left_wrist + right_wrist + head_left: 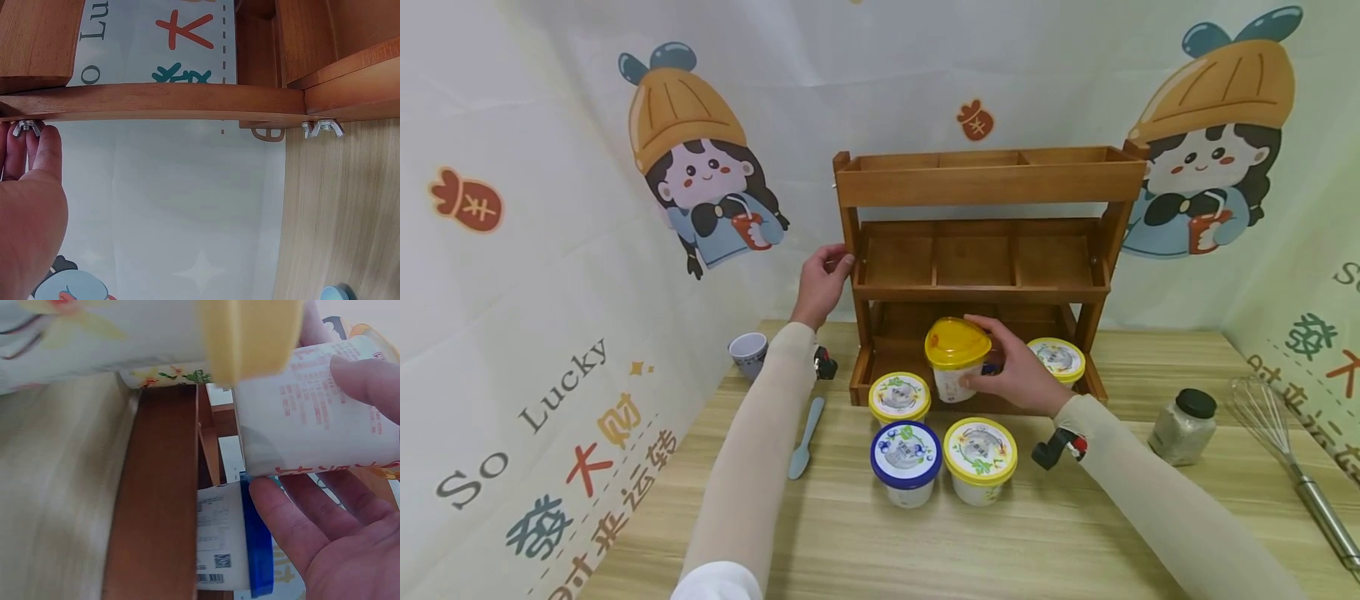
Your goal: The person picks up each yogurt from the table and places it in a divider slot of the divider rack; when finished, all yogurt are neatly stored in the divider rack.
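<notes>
My left hand [824, 283] touches the left side post of a brown wooden tiered rack [981, 187]. In the left wrist view, its fingertips rest at a metal wing nut [26, 128] on that post. My right hand [1018, 367] grips a white tub [957, 362] with a rounded-triangular yellow lid, tilted in front of the rack's lowest tier. The thumb lies on its printed side in the right wrist view. A blue-lidded tub [225, 540] sits on that tier, mostly hidden by the right hand in the head view. Right of it stands a yellow-lidded tub [1057, 360].
In front of the rack stand two yellow-lidded tubs [900, 397] and a blue-lidded one [906, 456]. Left are a small cup [748, 354] and a light blue spoon [806, 439]. A black-lidded jar [1183, 427] and a whisk [1288, 454] lie to the right. Printed cloth hangs behind.
</notes>
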